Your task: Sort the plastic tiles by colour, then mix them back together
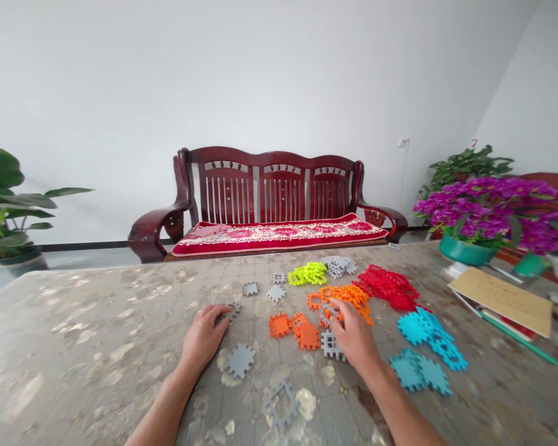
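My left hand [205,331] rests at the table's left middle, thumb and fingers closed on the edge of a small grey notched tile [235,313]. Between the thumb and fingertips of my right hand [353,331] is a grey open-frame tile [324,314], tilted in front of the orange pile [356,298]. A grey windowed tile [330,345] lies below that hand, partly covered by it. Several orange tiles [309,336] lie between my hands. Nearer me are a solid grey tile [240,360] and a grey frame tile [282,404].
Beyond my hands lie yellow-green tiles [307,273], grey tiles [339,266] and red tiles [388,287]. Blue tiles [432,337] and teal tiles [418,370] are at right, near a brown envelope [502,298] and purple flowers [488,204]. A wooden bench [281,186] stands behind the table [97,347].
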Motion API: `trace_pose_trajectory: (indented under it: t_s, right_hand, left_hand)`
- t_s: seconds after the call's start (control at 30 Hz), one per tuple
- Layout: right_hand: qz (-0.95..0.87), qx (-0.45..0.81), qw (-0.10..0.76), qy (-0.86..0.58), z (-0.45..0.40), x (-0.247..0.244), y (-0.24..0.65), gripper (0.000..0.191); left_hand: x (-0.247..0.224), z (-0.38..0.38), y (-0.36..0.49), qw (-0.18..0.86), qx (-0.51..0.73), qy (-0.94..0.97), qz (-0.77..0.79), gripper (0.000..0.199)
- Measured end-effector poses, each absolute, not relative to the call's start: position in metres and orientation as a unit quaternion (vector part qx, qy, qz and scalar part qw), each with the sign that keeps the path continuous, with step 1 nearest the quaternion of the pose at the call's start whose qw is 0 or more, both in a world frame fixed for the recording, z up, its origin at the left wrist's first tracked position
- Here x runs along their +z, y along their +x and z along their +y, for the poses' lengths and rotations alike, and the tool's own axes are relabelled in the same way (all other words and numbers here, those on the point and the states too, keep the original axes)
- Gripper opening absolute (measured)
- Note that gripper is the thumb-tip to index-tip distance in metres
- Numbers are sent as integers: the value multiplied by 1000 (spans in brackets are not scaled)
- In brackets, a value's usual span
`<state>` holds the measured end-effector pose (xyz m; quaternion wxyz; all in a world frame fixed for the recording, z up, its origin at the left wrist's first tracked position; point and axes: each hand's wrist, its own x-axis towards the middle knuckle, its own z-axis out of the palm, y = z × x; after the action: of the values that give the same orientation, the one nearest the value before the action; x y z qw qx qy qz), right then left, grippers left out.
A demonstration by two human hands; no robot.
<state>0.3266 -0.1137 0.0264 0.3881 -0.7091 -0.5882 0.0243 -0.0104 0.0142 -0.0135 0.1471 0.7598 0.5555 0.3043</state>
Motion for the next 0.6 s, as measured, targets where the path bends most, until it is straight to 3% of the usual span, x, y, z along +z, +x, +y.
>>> trace_pose_trajectory:
  t_s: [0.33,0.47,0.6]
  right_hand:
    - [-647,37,443,-619,-126,42,309,29]
    - [-780,121,363,-495,-143,44,271,25]
    - [-876,125,259,-387,-151,32,236,28]
  left_hand:
    - [-13,14,-10,142,301,763,554,29]
    - [-13,14,-10,142,300,761,557,29]
    - [-14,15,-11,145,299,761,557,30]
